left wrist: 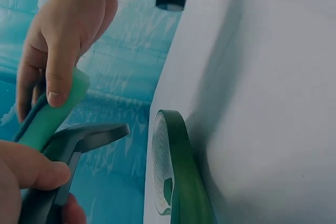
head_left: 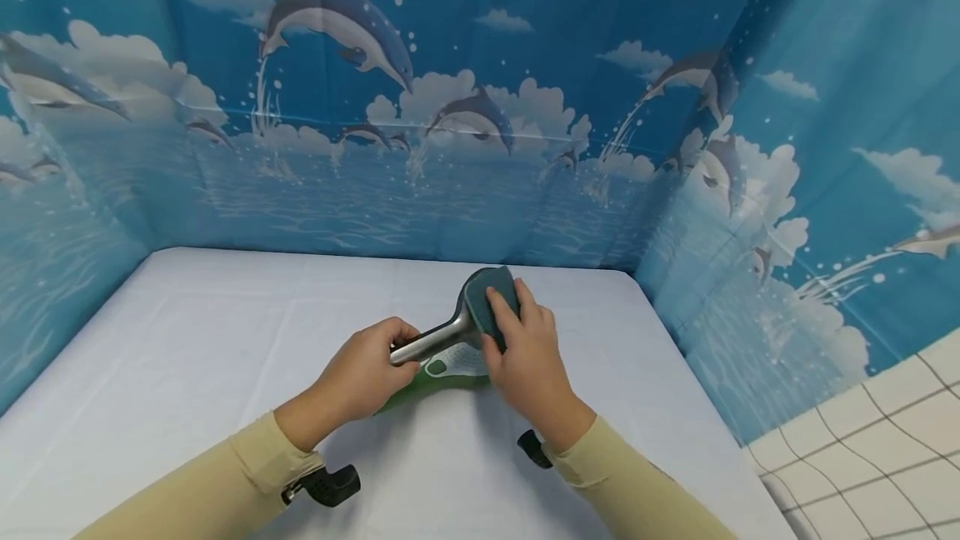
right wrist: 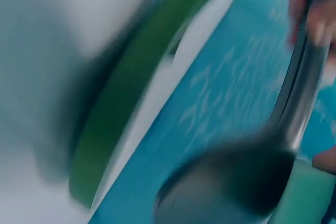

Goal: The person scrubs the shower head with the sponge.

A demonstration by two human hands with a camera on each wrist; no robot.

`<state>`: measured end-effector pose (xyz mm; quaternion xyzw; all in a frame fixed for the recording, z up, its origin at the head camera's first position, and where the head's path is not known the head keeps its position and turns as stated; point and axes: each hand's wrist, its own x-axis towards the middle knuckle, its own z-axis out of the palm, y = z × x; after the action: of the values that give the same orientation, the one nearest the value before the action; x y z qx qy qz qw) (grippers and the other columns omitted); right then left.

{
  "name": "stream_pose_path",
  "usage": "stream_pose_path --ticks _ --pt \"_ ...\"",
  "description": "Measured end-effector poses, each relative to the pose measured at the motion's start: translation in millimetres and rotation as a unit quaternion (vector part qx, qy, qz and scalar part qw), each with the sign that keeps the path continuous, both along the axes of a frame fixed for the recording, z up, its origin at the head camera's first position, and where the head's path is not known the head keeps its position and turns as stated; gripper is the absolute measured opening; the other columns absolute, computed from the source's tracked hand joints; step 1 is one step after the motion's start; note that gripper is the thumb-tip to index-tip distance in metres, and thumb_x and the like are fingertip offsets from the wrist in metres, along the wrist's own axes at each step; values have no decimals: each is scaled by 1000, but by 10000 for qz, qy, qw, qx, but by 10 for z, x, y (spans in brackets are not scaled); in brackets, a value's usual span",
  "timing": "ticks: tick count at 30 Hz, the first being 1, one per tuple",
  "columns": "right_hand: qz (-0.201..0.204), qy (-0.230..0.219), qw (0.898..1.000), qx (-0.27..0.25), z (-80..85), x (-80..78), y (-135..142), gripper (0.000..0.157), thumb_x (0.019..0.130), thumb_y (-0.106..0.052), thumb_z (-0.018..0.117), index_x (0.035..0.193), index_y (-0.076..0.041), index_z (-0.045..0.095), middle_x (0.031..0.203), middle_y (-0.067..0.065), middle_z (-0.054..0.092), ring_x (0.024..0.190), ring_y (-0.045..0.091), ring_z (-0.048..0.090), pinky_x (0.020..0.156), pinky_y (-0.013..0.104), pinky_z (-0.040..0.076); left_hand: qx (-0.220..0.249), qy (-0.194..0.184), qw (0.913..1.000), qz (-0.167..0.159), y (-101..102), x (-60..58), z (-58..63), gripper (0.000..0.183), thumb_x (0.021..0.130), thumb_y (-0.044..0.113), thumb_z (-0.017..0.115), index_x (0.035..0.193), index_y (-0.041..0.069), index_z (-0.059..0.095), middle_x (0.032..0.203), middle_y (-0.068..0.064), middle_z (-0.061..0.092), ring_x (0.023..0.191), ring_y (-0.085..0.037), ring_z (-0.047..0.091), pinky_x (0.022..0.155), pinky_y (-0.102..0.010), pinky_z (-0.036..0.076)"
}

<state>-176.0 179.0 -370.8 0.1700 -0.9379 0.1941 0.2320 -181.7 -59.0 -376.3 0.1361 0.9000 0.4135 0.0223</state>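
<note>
My left hand (head_left: 360,373) grips the handle of a silver-grey shower head (head_left: 429,343), which is raised above the white table. My right hand (head_left: 534,365) holds a sponge (head_left: 491,302) against the shower head's round end. In the left wrist view the sponge (left wrist: 65,103) is light green with a dark layer on one side, pinched between thumb and fingers. Below both hands a second shower head (head_left: 459,367), green with a white dotted face and a green button, lies on the table face up. Its handle is partly hidden behind my left hand.
The white-covered table (head_left: 187,340) spreads around the hands. A blue curtain (head_left: 390,198) printed with dolphins encloses its back and sides. White tiles (head_left: 885,432) show at the lower right. Black devices (head_left: 330,486) are strapped at both wrists.
</note>
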Motion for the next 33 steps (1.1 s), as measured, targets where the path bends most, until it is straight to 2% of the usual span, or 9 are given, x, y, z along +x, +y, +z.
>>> stream_pose_path --ticks 3,5,9,13,15,21,26,28,33 --pt "607 239 9972 369 -35 104 -102 60 98 -20 75 154 -12 55 163 30 37 124 50 53 100 62 50 -129 205 9997 13 5 -3 3 31 94 15 79 124 13 69 113 -1 74 89 -11 66 74 -34 54" --pt "744 376 9951 536 -36 123 -128 59 97 -19 76 152 -13 57 163 29 39 124 48 55 101 61 49 -206 281 9994 13 14 -8 3 32 94 15 79 124 13 70 115 -2 74 90 -11 67 75 -34 55" --pt "172 405 9985 311 24 15 -39 59 98 -17 76 153 -14 56 163 28 40 125 49 53 104 61 47 -229 212 9995 5 35 -10 -1 32 94 16 79 125 14 71 117 -1 74 88 -10 65 74 -33 53" --pt "-349 -22 9991 -230 91 -92 94 60 101 -18 71 157 -11 50 165 29 34 129 53 48 105 65 44 -209 96 9997 39 41 6 -15 32 94 16 79 124 15 71 117 0 74 88 -11 63 73 -33 51" --pt "-281 -35 9993 -248 74 -61 76 59 101 -18 71 156 -11 51 165 29 34 129 53 48 104 65 45 -204 80 9997 57 40 14 -19 31 94 16 79 124 15 71 116 1 74 85 -11 62 71 -33 51" --pt "429 189 9983 353 46 93 -64 57 98 -19 74 153 -15 57 164 27 38 126 49 51 103 63 46 -268 374 9989 47 31 1 11 30 94 15 78 123 14 70 117 -3 74 77 -11 60 64 -30 48" --pt "-235 211 9994 -144 137 -36 39 58 99 -16 73 154 -13 54 164 27 37 125 50 49 101 63 45 -297 347 9989 121 26 -6 -4 29 94 14 76 122 16 70 114 -1 74 72 -14 56 60 -32 44" --pt "-252 250 9993 -145 133 -33 36 59 99 -16 73 154 -12 54 163 27 38 124 49 49 100 62 45 -368 365 9985 149 22 -2 -18 28 94 13 75 122 16 70 111 0 73 70 -14 55 58 -32 43" --pt "441 365 9975 413 71 93 -65 57 97 -19 75 151 -12 59 162 29 41 121 47 53 101 60 46 -498 560 9970 195 28 -15 -45 29 95 13 74 123 14 68 106 -2 72 66 -15 54 56 -32 43"
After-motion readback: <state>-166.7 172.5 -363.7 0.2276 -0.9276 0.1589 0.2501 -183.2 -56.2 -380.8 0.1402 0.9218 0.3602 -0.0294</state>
